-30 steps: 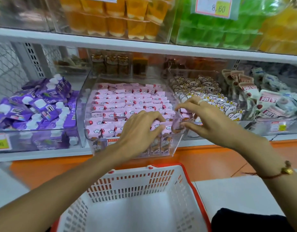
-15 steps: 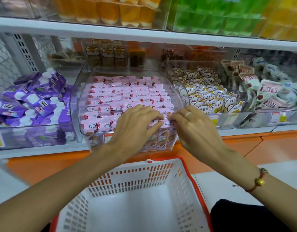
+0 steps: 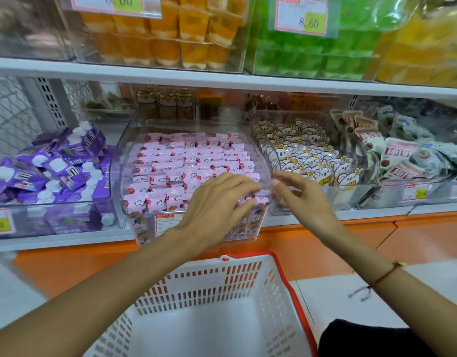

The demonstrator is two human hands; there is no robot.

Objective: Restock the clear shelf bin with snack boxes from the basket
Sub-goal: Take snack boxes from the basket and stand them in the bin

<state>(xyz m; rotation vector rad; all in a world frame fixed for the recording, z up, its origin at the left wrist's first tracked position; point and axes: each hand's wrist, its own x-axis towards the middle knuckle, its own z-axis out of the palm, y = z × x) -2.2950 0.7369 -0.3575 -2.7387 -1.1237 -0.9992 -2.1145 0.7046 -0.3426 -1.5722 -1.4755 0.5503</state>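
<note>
A: Where are the hands?

B: Centre of the frame. The left hand lies palm down on the front right rows of small pink snack boxes, fingers stretched and loosely bent over them; whether it pinches one I cannot tell. The right hand is just right of it, beside the bin's right front corner, fingers relaxed and slightly spread, holding nothing that shows. The two hands are close but apart.

A: And the boxes?

B: They fill the clear curved plastic shelf bin in tidy rows, middle of the frame, on the white shelf.

A: The basket?

B: The white slotted plastic basket with a red rim sits at the bottom centre, below the bin; no boxes show on its floor.

A: Around that?

B: Purple pouches with white caps at left, white bear-print packets at right, orange jelly cups upper centre, a thin beaded bracelet on the right wrist
</note>
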